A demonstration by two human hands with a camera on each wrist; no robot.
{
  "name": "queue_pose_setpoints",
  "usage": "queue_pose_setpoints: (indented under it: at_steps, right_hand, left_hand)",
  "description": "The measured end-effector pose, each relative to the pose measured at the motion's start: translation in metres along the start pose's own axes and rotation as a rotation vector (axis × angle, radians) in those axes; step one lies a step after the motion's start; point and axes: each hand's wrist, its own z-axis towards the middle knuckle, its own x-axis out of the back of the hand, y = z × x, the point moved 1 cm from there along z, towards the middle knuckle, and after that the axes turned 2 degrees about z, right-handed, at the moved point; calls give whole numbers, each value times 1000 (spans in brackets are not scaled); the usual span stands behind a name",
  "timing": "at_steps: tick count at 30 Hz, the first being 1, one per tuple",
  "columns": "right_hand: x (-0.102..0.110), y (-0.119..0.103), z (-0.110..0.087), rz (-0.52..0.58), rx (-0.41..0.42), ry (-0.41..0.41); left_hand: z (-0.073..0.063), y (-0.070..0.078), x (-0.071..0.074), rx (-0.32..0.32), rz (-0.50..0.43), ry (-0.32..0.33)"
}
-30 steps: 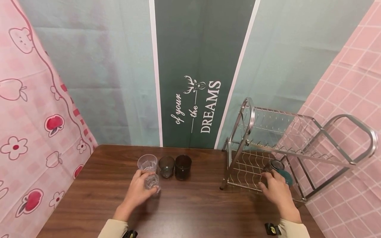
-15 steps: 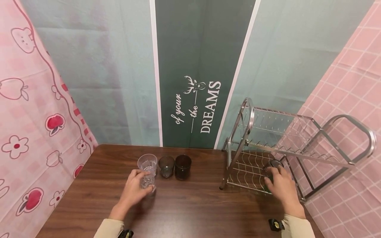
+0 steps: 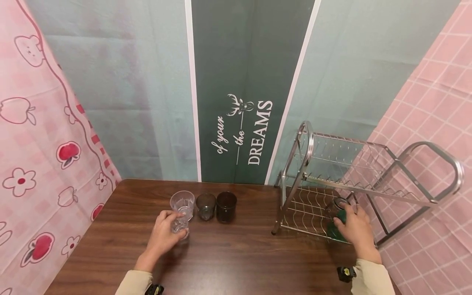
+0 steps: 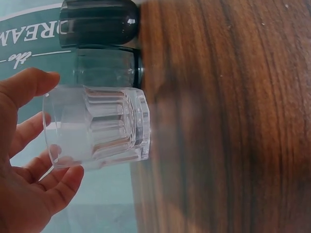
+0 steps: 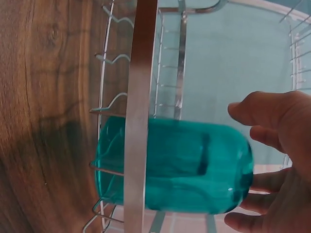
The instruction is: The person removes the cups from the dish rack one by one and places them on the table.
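At left, we see the left hand (image 3: 164, 230) gripping an upright clear glass (image 4: 104, 128) near its rim. At right, the green glass (image 5: 194, 165) stands mouth-down on the rack's (image 5: 140, 73) lower tier, long axis upright, just left of the right hand (image 3: 357, 228), its fingers spread about the base; touching, we cannot tell.

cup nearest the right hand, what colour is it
The cup is see-through teal green; it shows best in the right wrist view.

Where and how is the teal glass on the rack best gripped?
Probably round the upper sides of the teal glass, from the near side above the metal rail: the glass's rounded end points up, and the rail crosses only its lower part.
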Motion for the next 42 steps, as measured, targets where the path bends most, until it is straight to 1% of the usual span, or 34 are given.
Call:
queue_pose_setpoints:
  at_steps: [6,9,13,17,19,21,26,31,34,36,39,42]
  right_hand:
    - [-3,10,6,16,-30,-36]
    - [-6,12,6,30,-43,-51]
    - [-11,14,4,50,-57,-75]
    - [-13,14,4,65,-59,-54]
    - [-12,14,4,68,-70,-63]
    - [-10,15,4,73,-87,-94]
    - [-5,16,4,87,-120,-175]
    - [-3,16,5,74,-120,-195]
    - [-3,16,6,71,-114,-185]
    - [-2,16,5,76,-107,-182]
    - [1,13,5,84,-85,-165]
    - [6,7,8,100,-55,-127]
  left_hand:
    - [-1,-5,-3,30,12,-17]
    - [-3,-8,-5,45,23,-28]
    - [-7,-10,-6,59,32,-25]
    - [-8,-11,-9,35,24,10]
    - [-8,-11,-11,17,22,30]
    - [-8,-10,-13,6,27,43]
    - [-7,-10,-16,13,50,46]
    - [-7,-10,-17,29,53,28]
    - [-8,-11,-18,35,47,21]
    - [-7,-10,-18,50,50,6]
    - [-5,-4,-13,77,80,-41]
    - [1,5,-4,77,123,-71]
